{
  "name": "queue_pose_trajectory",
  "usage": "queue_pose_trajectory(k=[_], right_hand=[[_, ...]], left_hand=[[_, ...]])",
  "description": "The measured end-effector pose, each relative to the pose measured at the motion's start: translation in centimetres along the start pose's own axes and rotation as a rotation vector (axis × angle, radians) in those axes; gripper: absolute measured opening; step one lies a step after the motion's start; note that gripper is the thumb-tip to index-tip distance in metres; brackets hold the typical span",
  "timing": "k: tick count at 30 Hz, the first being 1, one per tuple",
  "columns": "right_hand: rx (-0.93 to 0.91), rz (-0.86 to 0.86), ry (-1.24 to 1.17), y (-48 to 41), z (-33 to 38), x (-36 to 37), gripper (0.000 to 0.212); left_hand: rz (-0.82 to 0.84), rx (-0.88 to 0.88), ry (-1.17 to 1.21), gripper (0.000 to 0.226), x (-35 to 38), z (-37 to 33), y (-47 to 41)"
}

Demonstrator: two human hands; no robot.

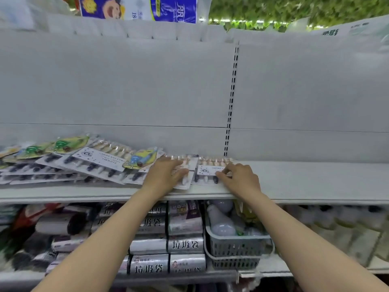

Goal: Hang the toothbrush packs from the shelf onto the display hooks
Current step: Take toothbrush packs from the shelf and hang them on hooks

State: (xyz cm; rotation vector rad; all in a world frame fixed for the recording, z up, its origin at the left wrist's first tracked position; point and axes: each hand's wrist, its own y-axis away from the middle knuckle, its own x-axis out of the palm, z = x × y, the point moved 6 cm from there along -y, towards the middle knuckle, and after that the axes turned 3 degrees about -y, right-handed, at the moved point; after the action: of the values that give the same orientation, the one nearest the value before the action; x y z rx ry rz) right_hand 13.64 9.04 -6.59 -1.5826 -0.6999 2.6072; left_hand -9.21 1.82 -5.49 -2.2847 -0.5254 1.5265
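Observation:
Several flat toothbrush packs (99,163) lie overlapping on the grey shelf (315,180), spread from the far left to the middle. My left hand (166,173) rests on one multi-brush pack (187,182) near the middle, its thumb along the pack's right side. Just to the right lies another multi-brush pack (207,171) with a white label; my right hand (240,178) pinches its right end with curled fingers. Both packs lie flat on the shelf. No display hooks show in this view.
A slotted upright (231,98) divides the bare grey back panel. Below the shelf are rolls of bin bags (185,245) and a grey basket (235,249) with light bulbs. Tissue packs (139,7) stand on top.

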Motion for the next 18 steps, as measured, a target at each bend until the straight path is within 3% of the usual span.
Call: queue_pose_trajectory(k=[3,5,10,18], right_hand=[[0.024,-0.021,-0.07,-0.4,-0.3,0.0,0.035],[0.039,-0.044,-0.114,-0.7,-0.4,0.0,0.033],[0.053,-0.046,-0.116,-1.7,-0.1,0.3,0.034],[0.093,-0.003,-0.022,-2.7,1.0,1.1,0.063]], left_hand=[[-0.262,-0.028,-0.089,0.046,-2.5,0.2,0.3],[-0.339,-0.146,-0.233,0.055,-4.0,1.4,0.1],[-0.003,-0.544,-0.432,0.085,-3.3,5.8,-0.8],[0.043,-0.388,-0.411,0.046,-2.1,3.9,-2.3]])
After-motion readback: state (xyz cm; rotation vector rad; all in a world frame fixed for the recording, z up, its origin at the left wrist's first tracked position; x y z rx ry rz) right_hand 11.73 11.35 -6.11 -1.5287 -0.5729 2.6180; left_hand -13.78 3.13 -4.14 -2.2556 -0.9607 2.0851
